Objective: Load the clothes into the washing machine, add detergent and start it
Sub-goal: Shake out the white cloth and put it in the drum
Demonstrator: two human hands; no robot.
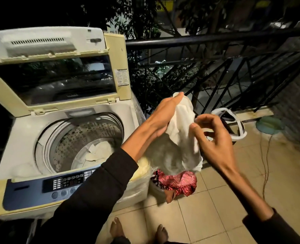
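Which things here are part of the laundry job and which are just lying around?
Part of the job: washing machine with lid up, white garment in the left hand and right hand, pale cloth in the drum, red patterned cloth.

Lying about: white-rimmed basket, green round object, thin cord, railing.

The person wears black long sleeves (99, 196), pushed up on both forearms, and the feet (116, 228) are bare.
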